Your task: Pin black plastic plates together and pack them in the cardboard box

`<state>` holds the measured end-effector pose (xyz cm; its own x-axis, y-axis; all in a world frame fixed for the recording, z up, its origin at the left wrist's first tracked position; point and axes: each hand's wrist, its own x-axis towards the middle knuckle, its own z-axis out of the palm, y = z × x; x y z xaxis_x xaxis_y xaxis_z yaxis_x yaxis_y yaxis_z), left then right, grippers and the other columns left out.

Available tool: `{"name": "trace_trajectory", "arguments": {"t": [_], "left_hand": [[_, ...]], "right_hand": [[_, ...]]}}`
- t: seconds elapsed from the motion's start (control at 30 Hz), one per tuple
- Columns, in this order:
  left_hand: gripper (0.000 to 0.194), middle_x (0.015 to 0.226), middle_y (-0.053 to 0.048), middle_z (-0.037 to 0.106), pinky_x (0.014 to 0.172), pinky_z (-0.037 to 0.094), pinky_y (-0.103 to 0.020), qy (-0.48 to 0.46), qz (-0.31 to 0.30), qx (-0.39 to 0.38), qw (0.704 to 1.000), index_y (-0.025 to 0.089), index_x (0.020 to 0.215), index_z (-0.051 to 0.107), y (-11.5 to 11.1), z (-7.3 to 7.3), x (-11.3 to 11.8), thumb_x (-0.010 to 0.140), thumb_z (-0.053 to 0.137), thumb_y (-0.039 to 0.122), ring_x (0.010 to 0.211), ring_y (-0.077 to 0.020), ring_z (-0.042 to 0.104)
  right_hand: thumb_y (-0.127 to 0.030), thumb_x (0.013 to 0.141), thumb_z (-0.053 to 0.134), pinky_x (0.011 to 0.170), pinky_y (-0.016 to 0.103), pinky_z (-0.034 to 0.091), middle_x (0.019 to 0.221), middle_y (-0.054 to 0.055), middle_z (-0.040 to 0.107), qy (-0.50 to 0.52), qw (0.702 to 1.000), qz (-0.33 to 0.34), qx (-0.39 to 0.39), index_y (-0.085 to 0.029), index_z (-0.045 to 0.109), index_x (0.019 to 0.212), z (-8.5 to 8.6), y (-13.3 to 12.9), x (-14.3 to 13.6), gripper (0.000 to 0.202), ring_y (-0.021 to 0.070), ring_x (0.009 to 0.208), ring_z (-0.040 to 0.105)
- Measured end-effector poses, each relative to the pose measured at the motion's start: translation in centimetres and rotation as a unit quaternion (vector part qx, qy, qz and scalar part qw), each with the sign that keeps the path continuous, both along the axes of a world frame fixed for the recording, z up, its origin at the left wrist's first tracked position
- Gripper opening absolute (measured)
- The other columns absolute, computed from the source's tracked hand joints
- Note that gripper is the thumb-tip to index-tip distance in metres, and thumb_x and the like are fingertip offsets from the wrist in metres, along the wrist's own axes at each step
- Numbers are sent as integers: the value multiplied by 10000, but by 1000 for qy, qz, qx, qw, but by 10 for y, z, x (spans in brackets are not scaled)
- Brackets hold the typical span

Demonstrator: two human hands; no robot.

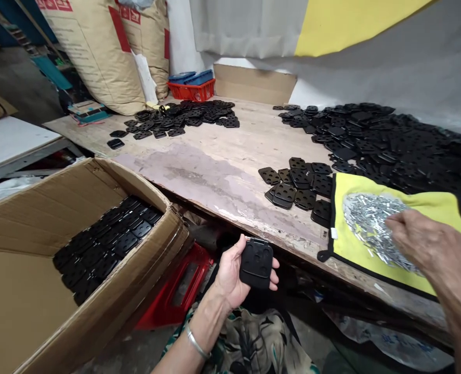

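Observation:
Held in front of the table edge, my left hand grips a black plastic piece with round recesses, its thumb at the top corner by a thin metal pin. My right hand reaches over the pile of small silver metal pins, fingers pinched together at its right side; whatever is between the fingertips is too small to make out. The pins lie on a yellow cloth with black edging. Several loose black pieces lie left of the cloth.
A cardboard box at the left holds rows of black pieces. Larger heaps of black pieces lie on the wooden table at the back left and right. Behind are a red basket and paper sacks. A red stool stands below.

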<state>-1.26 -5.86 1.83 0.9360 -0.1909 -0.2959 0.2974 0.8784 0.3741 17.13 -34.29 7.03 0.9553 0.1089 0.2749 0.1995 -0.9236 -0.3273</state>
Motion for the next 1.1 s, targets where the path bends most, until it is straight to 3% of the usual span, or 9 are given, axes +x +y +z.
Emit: {"name": "trace_trajectory", "arguments": {"t": [0.1,0.2,0.3,0.37,0.6,0.7,0.87,1.0,1.1], "left_hand": [[645,788,-161,705,522,538,-348,8,-13,-26,1000,50,885,661,4,-5,-2,909,315,593,594,-237,677],[636,761,-154,706,513,537,-353,6,-21,-54,998,56,872,662,10,-8,-8,906,317,589,578,-239,677],[622,737,-148,704,497,533,-354,-6,-15,-67,998,48,855,660,18,-11,-19,906,324,569,563,-249,679],[626,743,-147,704,494,536,-358,-8,-9,-77,997,38,870,659,24,-13,-26,906,321,563,561,-252,680],[680,729,-143,694,485,546,-337,-22,-2,-146,989,8,907,655,38,-17,-39,911,282,577,556,-233,679],[624,752,-128,699,483,541,-334,-25,9,-155,988,50,906,654,41,-19,-41,910,310,571,555,-228,678],[614,717,-121,694,459,532,-326,-29,34,-135,990,69,912,644,41,-23,-40,912,283,565,525,-223,668],[552,692,-118,690,484,528,-313,-19,66,-97,993,75,861,629,40,-24,-40,897,341,544,522,-210,656],[380,671,-78,697,532,534,-300,3,141,-35,989,115,831,610,42,-18,-42,879,461,461,560,-201,666]], "right_hand": [[-414,794,591,548,339,419,613,46,614,96,964,120,218,-266,636,734,7,64,-63,167,198,550,558],[-398,816,616,559,284,449,611,15,613,253,870,249,343,-214,644,730,-1,128,-111,205,159,567,569],[-405,809,643,544,267,447,575,4,595,339,803,254,420,-189,630,718,-17,165,-132,235,148,545,559],[-416,788,670,530,270,447,558,2,588,364,786,231,442,-180,636,731,-25,176,-135,245,150,523,559],[-361,731,723,523,255,467,625,3,624,351,788,204,463,-178,669,849,-28,201,-140,224,135,514,576],[-330,724,716,522,249,487,652,3,635,315,809,214,447,-188,652,814,-25,211,-142,180,129,510,583],[-258,795,610,458,223,490,610,-9,626,216,872,268,347,-226,611,813,-19,217,-150,36,135,480,605],[-251,849,540,299,212,413,498,-54,553,252,862,299,323,-242,553,861,-12,218,-156,20,123,311,530],[-191,846,531,322,206,431,475,-74,541,181,871,319,326,-233,538,865,-8,218,-155,47,118,316,534]]}}
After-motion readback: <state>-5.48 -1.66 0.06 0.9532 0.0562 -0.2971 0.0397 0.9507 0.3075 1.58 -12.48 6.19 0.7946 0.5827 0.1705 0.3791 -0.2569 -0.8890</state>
